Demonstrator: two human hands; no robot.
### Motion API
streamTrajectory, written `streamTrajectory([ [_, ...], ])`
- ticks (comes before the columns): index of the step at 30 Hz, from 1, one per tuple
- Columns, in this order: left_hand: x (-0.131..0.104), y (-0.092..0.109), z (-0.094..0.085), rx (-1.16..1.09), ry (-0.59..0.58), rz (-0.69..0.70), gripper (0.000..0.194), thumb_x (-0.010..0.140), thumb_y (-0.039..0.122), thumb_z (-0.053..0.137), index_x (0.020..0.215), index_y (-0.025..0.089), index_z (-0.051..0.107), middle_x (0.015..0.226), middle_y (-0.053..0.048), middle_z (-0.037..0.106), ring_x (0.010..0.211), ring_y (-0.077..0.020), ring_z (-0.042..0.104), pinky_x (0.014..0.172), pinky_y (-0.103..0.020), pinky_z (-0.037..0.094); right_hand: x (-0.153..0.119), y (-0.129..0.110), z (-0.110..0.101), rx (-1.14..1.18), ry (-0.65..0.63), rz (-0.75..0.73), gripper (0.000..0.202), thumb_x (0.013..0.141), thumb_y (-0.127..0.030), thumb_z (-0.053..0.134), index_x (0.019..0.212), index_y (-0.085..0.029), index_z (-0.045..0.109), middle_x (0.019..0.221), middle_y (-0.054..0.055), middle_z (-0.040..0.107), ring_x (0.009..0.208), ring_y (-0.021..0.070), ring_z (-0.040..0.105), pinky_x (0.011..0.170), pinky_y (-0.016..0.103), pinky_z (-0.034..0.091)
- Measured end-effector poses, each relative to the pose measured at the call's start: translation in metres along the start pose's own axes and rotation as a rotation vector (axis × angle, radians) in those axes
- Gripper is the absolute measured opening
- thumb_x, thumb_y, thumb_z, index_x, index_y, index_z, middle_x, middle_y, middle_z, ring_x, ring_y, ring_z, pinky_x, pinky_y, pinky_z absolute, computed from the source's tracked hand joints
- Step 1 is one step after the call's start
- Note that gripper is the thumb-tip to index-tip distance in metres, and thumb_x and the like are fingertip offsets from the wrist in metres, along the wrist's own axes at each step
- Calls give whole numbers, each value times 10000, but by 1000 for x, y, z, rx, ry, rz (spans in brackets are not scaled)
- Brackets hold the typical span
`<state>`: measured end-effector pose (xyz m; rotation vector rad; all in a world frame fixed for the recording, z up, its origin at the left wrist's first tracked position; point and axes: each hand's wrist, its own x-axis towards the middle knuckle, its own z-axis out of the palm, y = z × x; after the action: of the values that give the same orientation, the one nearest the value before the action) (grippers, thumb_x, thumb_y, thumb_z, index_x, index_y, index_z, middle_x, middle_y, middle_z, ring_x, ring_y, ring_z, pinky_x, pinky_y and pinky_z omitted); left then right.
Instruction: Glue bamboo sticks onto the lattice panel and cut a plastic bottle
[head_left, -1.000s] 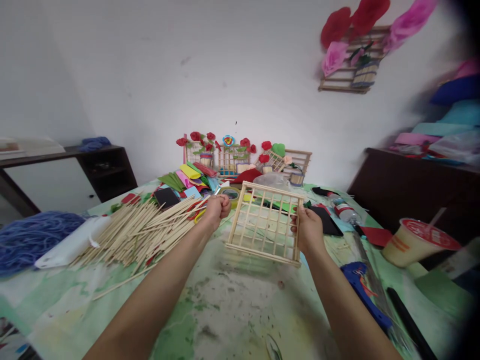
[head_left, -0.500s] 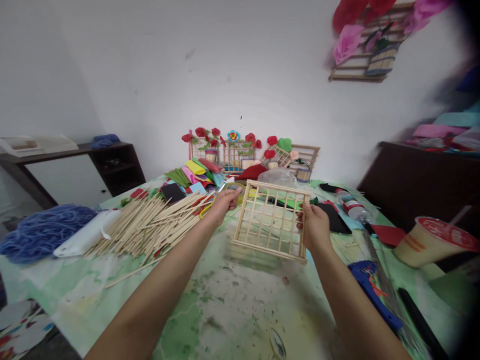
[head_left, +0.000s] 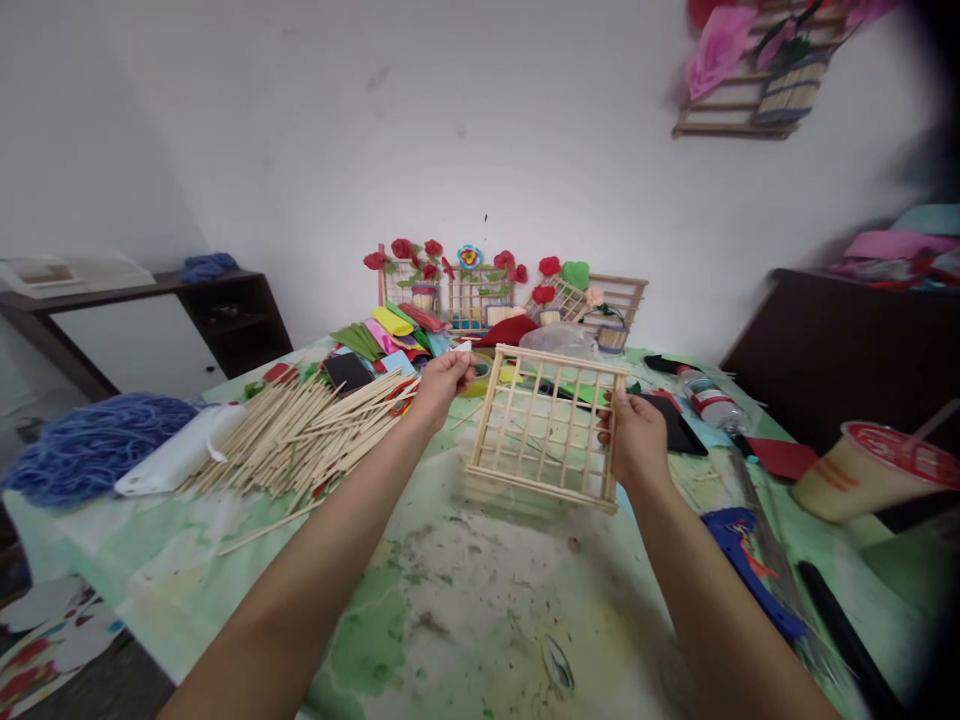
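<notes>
A square lattice of thin wooden sticks (head_left: 546, 425) is held up, tilted, above the table. My right hand (head_left: 636, 432) grips its right edge, thumb in front and fingers behind. Just off the lattice's left side, my left hand (head_left: 448, 383) is closed in a pinch; whatever is between its fingertips, if anything, is too small to make out. Left of that hand lies a big pile of loose wooden sticks (head_left: 300, 430). Folded coloured paper (head_left: 390, 325) is heaped behind it.
Blue yarn (head_left: 97, 450) and a white glue-gun-like object (head_left: 176, 455) lie at left. On the right are a blue-handled tool (head_left: 750, 570), a plastic bottle (head_left: 712, 400) and a lidded cup (head_left: 862, 470). Stick frames with paper roses (head_left: 480, 290) stand along the wall.
The view has shifted slightly. My right hand still holds the lattice, and my left hand stays pinched beside it, with little visible movement.
</notes>
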<state>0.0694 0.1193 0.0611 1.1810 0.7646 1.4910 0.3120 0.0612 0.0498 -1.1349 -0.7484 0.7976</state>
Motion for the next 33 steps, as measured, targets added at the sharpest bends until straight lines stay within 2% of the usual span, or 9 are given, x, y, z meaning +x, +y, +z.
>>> streamTrajectory([
  [7,3,-2,-2,-111,-60,-44,264,735,301,629,624,167,429,530,63,388,462,-45,408,451,-143,323,-6,-4,4,7,-75,24,262,719,-408,654,718,-162,565,515,-50,492,388,49,408,322,140,313],
  [10,2,-4,-3,-111,-114,-78,241,715,305,660,638,151,492,542,52,443,463,-44,419,460,-151,346,-11,-6,7,25,-129,60,267,710,-412,664,713,-163,568,511,-49,487,384,49,401,319,140,305],
  [15,-3,-5,-1,-101,-205,-127,178,580,171,735,674,119,593,580,19,551,491,-54,477,473,-161,357,-14,-8,9,61,-186,128,242,716,-391,664,725,-171,563,517,-48,483,390,53,401,325,139,302],
  [19,-8,-2,3,-123,-248,-130,224,513,136,754,674,134,598,597,33,557,503,-56,498,492,-170,372,-15,-9,8,58,-226,178,232,711,-374,670,715,-161,579,519,-39,488,381,54,398,322,148,304],
  [27,-9,2,5,-129,-252,-120,247,455,139,771,564,130,551,568,51,527,457,-36,440,454,-170,331,-18,-7,11,54,-256,224,200,730,-341,655,723,-155,582,505,-43,487,375,54,397,315,144,298],
  [33,-7,-5,6,-125,-223,-122,229,522,211,768,587,131,563,590,39,533,492,-47,451,474,-178,350,-18,-6,11,46,-254,225,181,748,-326,639,729,-157,578,506,-43,490,369,54,398,316,144,309],
])
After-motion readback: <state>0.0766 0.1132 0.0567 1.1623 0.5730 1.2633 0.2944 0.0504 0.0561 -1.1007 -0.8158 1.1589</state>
